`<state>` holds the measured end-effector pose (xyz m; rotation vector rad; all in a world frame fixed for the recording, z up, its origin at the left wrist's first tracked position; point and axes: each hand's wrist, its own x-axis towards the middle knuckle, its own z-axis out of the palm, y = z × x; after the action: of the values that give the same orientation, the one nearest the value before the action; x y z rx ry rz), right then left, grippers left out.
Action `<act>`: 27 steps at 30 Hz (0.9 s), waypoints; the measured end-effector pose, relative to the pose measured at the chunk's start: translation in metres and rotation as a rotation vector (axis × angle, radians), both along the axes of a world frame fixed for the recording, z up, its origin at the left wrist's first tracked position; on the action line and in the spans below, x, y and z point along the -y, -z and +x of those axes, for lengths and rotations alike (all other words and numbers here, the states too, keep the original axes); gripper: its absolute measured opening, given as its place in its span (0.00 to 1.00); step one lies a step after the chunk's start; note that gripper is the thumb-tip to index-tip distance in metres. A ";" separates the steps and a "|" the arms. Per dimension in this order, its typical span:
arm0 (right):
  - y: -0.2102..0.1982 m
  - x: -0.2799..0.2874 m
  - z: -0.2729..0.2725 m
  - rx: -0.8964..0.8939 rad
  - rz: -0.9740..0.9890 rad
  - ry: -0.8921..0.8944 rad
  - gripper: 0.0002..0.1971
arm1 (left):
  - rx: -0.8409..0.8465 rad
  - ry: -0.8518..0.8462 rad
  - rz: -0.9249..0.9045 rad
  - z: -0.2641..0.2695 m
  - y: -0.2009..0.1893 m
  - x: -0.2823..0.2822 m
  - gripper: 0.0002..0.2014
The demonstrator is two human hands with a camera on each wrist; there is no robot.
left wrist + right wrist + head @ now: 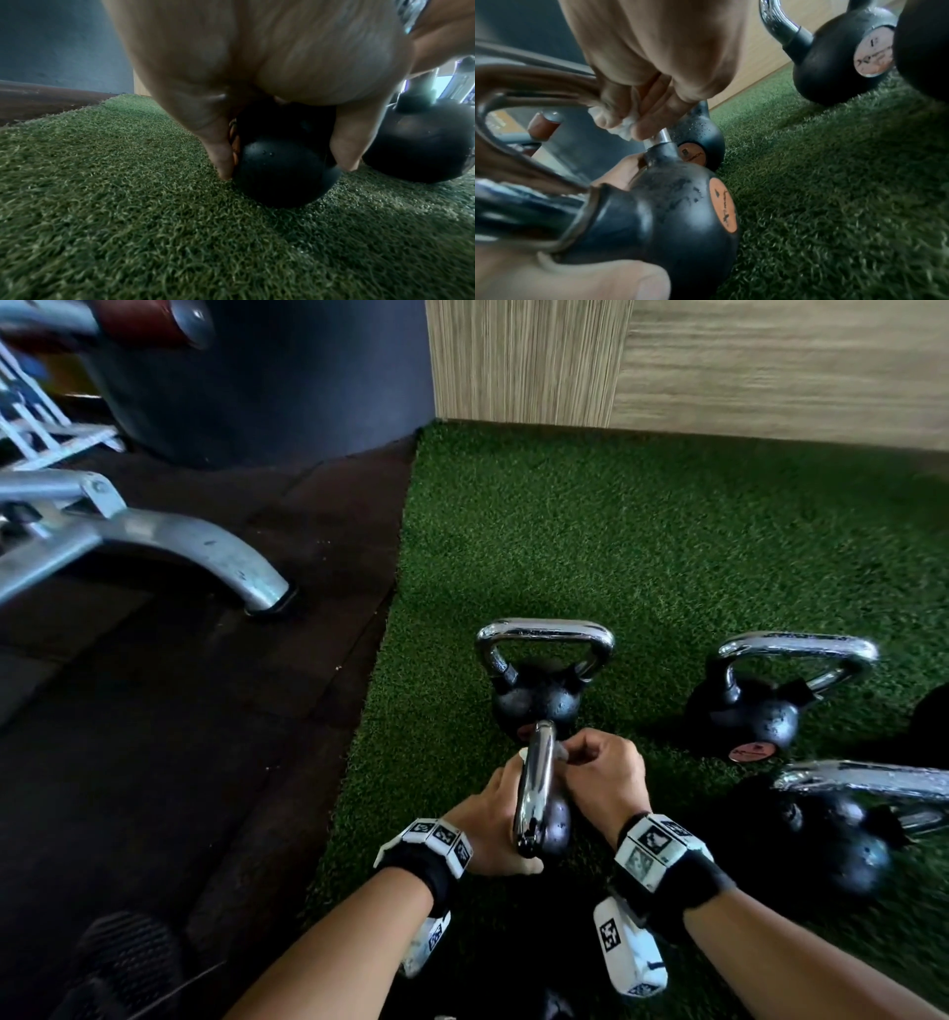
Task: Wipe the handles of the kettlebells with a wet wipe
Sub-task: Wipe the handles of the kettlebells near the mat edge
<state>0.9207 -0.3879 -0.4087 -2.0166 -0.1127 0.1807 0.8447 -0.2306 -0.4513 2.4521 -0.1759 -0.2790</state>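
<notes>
A small black kettlebell [557, 819] with a chrome handle [536, 788] stands on green turf between my hands. My left hand [500, 809] grips its round body [277, 188], thumb on one side and fingers on the other. My right hand [590, 762] pinches a white wet wipe [622, 133] around the handle's far leg [661, 138], just above the black collar. The wipe is mostly hidden under the fingers [644, 125]. An orange label [722, 207] shows on the kettlebell's side.
Three more chrome-handled kettlebells sit on the turf [616, 531]: one just beyond my hands [539, 695], one far right [750, 711], one near right [832, 845]. A metal bench leg [205, 557] stands on dark flooring to the left. A wooden wall [719, 367] closes the back.
</notes>
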 end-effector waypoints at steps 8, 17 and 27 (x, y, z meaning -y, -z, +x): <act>0.004 -0.006 0.001 0.049 -0.122 0.083 0.11 | -0.022 0.010 0.047 -0.004 -0.006 0.003 0.65; 0.016 -0.010 -0.002 -0.022 -0.163 0.024 0.17 | 0.017 0.090 0.166 -0.004 -0.012 0.010 0.59; -0.011 0.032 0.008 0.124 -0.383 -0.262 0.16 | -0.251 -0.014 0.075 -0.023 -0.066 -0.024 0.71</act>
<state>0.9291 -0.4194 -0.3975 -2.3908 -0.4517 0.2576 0.8215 -0.2068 -0.3849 2.4642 -0.0397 -0.5921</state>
